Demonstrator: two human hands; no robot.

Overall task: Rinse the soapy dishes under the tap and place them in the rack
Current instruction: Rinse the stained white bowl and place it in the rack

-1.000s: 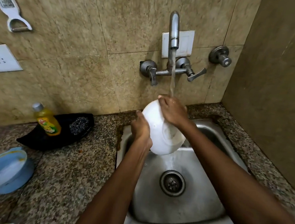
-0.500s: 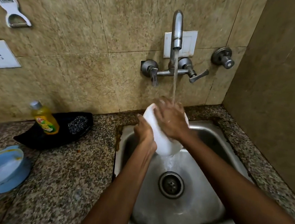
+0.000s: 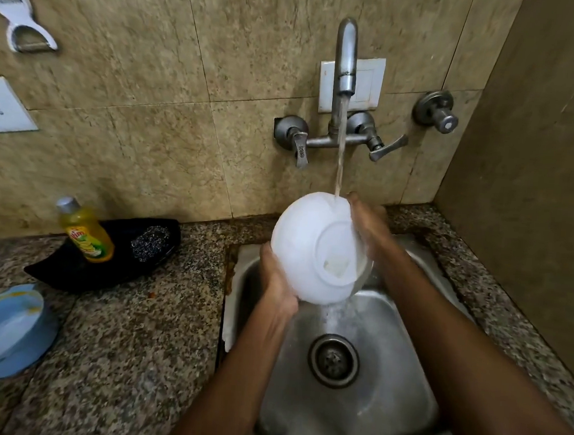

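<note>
bowl point(image 3: 305, 249) now turned, base showing.

There is one view only, from a wide-angle camera worn on the person's head. It looks forward and steeply down over the sink point(image 3: 390, 328), facing the tiled back wall point(image 3: 184, 106), where the tap point(image 3: 346, 57) sits slightly right of centre. The camera is close: both forearms enter from the bottom edge and reach up to mid-frame. The bench point(image 3: 131, 342) fills the lower left, running to its back edge at the wall. A side wall point(image 3: 540, 168) closes the right. Straight lines bow towards the frame's edges. No second view shares the scene.
</note>
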